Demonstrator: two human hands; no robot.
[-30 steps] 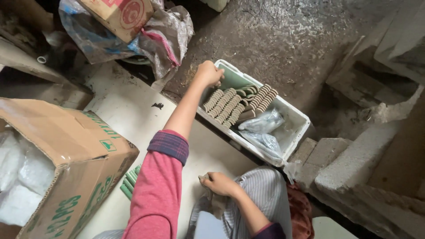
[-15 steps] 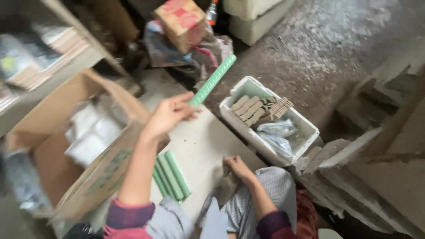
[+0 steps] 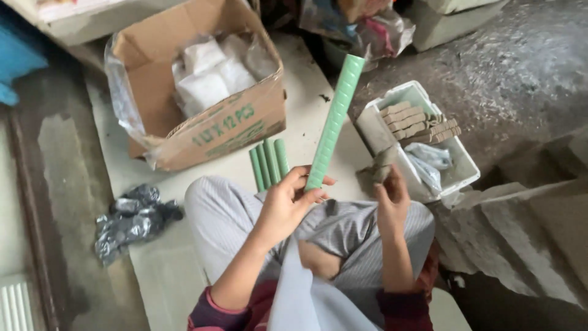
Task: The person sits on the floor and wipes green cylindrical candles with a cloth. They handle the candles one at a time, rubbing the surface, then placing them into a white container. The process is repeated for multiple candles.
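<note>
My left hand (image 3: 288, 205) grips the lower end of a long pale green ribbed stick (image 3: 335, 119), which points up and away from me. My right hand (image 3: 389, 190) holds a crumpled grey-brown rag (image 3: 375, 167) just right of the stick's lower end. Three more green sticks (image 3: 268, 162) lie side by side on the white board (image 3: 208, 178) in front of my knees. A white plastic tub (image 3: 465, 168) to the right holds rows of brownish blocks (image 3: 416, 121) and clear plastic bags (image 3: 432, 159).
An open cardboard box (image 3: 236, 125) with white packets in a plastic liner stands at the upper left. A crumpled dark plastic bag (image 3: 133, 217) lies on the floor at left. Broken concrete slabs (image 3: 527, 227) lie at right; bags and boxes crowd the top.
My left hand lifted a green stick from the tub area and drew it in over my lap. My right hand rose from my lap holding the rag beside it.
</note>
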